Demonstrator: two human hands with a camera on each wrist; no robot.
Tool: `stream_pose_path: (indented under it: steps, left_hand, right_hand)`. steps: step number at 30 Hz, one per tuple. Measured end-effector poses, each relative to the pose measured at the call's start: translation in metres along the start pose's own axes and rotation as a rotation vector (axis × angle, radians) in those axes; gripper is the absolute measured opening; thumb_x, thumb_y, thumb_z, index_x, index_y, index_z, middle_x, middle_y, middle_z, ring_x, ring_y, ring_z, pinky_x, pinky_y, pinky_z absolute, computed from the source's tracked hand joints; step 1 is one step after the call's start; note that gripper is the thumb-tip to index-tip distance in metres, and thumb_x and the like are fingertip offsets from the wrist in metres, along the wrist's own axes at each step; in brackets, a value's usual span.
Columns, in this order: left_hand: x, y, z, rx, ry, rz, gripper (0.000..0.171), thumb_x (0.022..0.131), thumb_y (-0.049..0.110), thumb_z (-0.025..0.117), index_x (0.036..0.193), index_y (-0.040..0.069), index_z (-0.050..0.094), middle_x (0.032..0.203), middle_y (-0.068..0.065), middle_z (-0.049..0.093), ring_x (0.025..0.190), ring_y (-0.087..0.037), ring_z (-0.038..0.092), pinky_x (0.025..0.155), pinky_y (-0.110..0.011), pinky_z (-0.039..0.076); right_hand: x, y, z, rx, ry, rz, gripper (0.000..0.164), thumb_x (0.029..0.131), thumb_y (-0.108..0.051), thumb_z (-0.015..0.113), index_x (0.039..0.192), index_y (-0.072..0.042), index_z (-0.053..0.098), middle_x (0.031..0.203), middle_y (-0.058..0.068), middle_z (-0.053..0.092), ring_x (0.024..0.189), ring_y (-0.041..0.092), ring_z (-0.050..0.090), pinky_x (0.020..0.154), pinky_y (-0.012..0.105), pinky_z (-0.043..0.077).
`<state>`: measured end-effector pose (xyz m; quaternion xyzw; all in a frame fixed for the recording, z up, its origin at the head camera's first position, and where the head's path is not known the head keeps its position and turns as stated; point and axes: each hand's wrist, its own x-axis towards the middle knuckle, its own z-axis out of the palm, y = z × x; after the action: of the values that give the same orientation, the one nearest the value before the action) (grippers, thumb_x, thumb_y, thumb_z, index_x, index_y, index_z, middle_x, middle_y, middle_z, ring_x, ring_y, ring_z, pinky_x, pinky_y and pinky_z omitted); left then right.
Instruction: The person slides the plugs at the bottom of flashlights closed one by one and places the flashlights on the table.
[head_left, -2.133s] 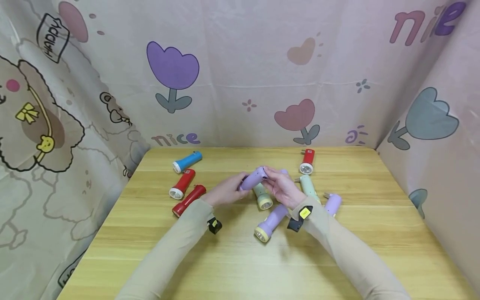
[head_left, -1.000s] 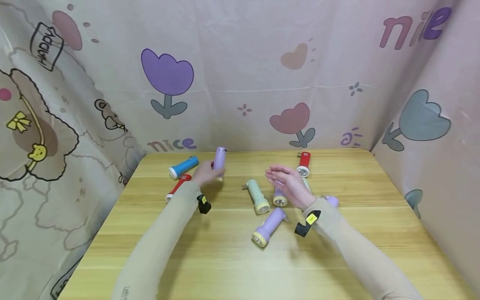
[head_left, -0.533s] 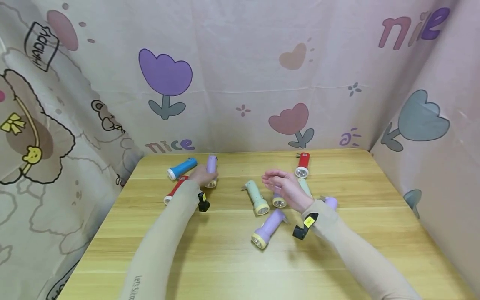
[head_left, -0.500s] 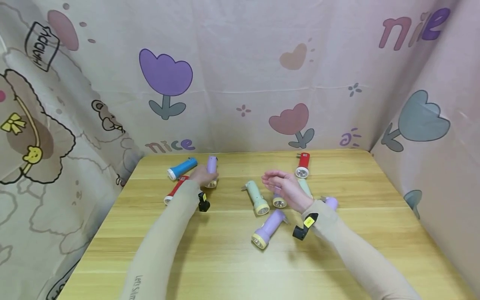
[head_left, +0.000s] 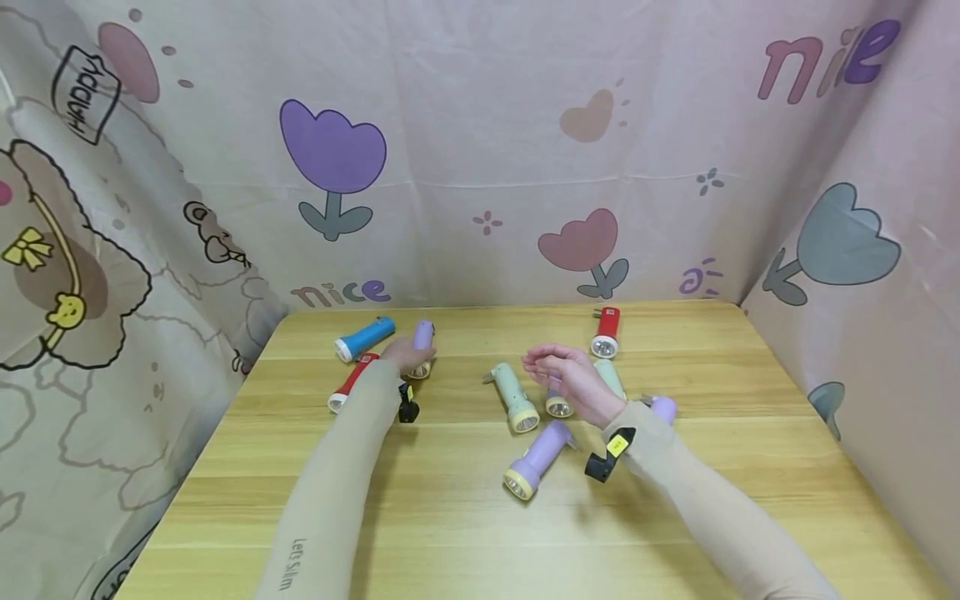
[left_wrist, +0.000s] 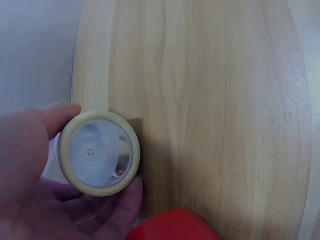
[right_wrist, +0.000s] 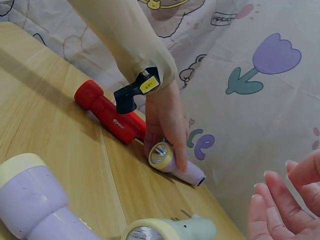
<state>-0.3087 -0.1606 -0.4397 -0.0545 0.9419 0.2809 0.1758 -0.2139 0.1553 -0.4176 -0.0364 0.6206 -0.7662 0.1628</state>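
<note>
My left hand [head_left: 407, 356] grips a lilac flashlight [head_left: 423, 335] low at the back left of the table. In the left wrist view the round lens [left_wrist: 92, 152] with its cream rim faces the camera, thumb and fingers curled about the head. The right wrist view shows that flashlight [right_wrist: 189, 175] slanting close over the wood. My right hand [head_left: 573, 377] holds nothing, its fingers loosely bent. Beneath it is another lilac flashlight [head_left: 558, 405], partly covered, with a mint flashlight [head_left: 512, 392] to its left.
A blue flashlight [head_left: 365, 338] and a red flashlight [head_left: 352, 383] lie left of my left hand. One more red flashlight [head_left: 606, 332] is at the back right. Nearer the front lies a lilac flashlight [head_left: 542, 457]; mint [head_left: 610, 377] and lilac [head_left: 662, 408] ones are partly behind my right arm.
Both hands held the lilac flashlight mid-table. My right hand let go and stayed near there; my left carried it to the back left and lowered it. The last half second shows little movement.
</note>
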Motion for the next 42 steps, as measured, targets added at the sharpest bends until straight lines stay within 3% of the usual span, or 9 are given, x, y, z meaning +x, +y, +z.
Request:
stream_pose_path:
  steps: [12, 23, 35, 42]
  left_hand:
    - [0.0040, 0.0011, 0.0015, -0.012, -0.021, -0.026, 0.075, 0.095, 0.048, 0.056, 0.140, -0.010, 0.044, 0.129, -0.026, 0.060, 0.101, -0.028, 0.058, 0.080, -0.034, 0.053]
    - [0.0036, -0.0028, 0.0008, -0.012, -0.012, -0.009, 0.074, 0.094, 0.050, 0.057, 0.135, -0.012, 0.048, 0.125, -0.026, 0.062, 0.098, -0.027, 0.060, 0.075, -0.033, 0.055]
    - [-0.0036, -0.0002, 0.0016, 0.019, -0.008, -0.014, 0.078, 0.096, 0.054, 0.052, 0.136, -0.012, 0.049, 0.127, -0.026, 0.062, 0.098, -0.026, 0.059, 0.076, -0.032, 0.052]
    - [-0.0048, 0.0024, 0.0036, 0.002, -0.008, -0.042, 0.081, 0.095, 0.056, 0.053, 0.140, -0.011, 0.045, 0.131, -0.026, 0.060, 0.102, -0.028, 0.058, 0.081, -0.035, 0.053]
  right_hand:
    - [0.0021, 0.0033, 0.0049, -0.003, -0.021, -0.013, 0.030, 0.100, 0.000, 0.049, 0.129, 0.006, 0.054, 0.107, -0.003, 0.069, 0.105, 0.011, 0.067, 0.104, 0.028, 0.055]
    - [0.0007, 0.0061, 0.0066, -0.037, -0.062, -0.029, 0.030, 0.099, -0.002, 0.051, 0.128, 0.005, 0.055, 0.113, 0.001, 0.069, 0.105, 0.012, 0.067, 0.114, 0.041, 0.048]
    - [-0.0003, 0.0062, 0.0068, -0.033, -0.075, -0.041, 0.031, 0.098, -0.002, 0.053, 0.128, 0.007, 0.055, 0.111, 0.000, 0.069, 0.105, 0.013, 0.068, 0.112, 0.039, 0.050]
    - [-0.0001, 0.0059, 0.0072, -0.074, -0.034, -0.049, 0.022, 0.097, 0.000, 0.054, 0.117, -0.004, 0.062, 0.111, 0.002, 0.068, 0.104, 0.014, 0.068, 0.114, 0.045, 0.048]
